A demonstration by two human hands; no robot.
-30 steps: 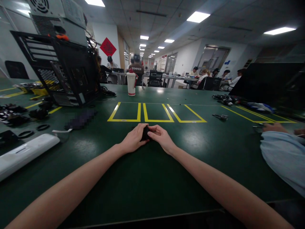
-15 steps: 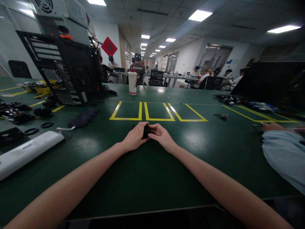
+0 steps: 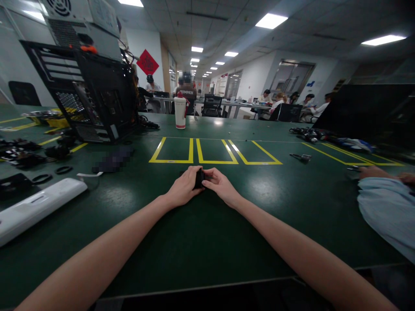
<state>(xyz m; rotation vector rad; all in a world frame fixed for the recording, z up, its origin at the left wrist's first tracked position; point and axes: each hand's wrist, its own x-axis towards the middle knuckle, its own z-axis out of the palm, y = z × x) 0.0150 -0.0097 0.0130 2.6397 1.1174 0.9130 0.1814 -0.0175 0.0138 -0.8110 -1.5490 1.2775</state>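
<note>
A small black object [image 3: 199,179], its kind too dark and covered to make out, is held between my two hands low over the green table [image 3: 207,242]. My left hand [image 3: 185,185] wraps round it from the left, hiding most of it. From the other side, the thumb and fingers of my right hand [image 3: 219,183] pinch its right end. Just beyond my hands, yellow tape outlines [image 3: 215,163] mark the tabletop.
A black computer case [image 3: 97,95] stands back left, near a white power strip [image 3: 39,207] and black rings [image 3: 42,178]. A white cup [image 3: 180,113] stands behind the tape. At right are a metal tool [image 3: 301,157] and another person's sleeve [image 3: 384,211].
My hands stay almost in place around the black object, the right fingers shifting only slightly. At the right, the other person's hand has moved a little.
</note>
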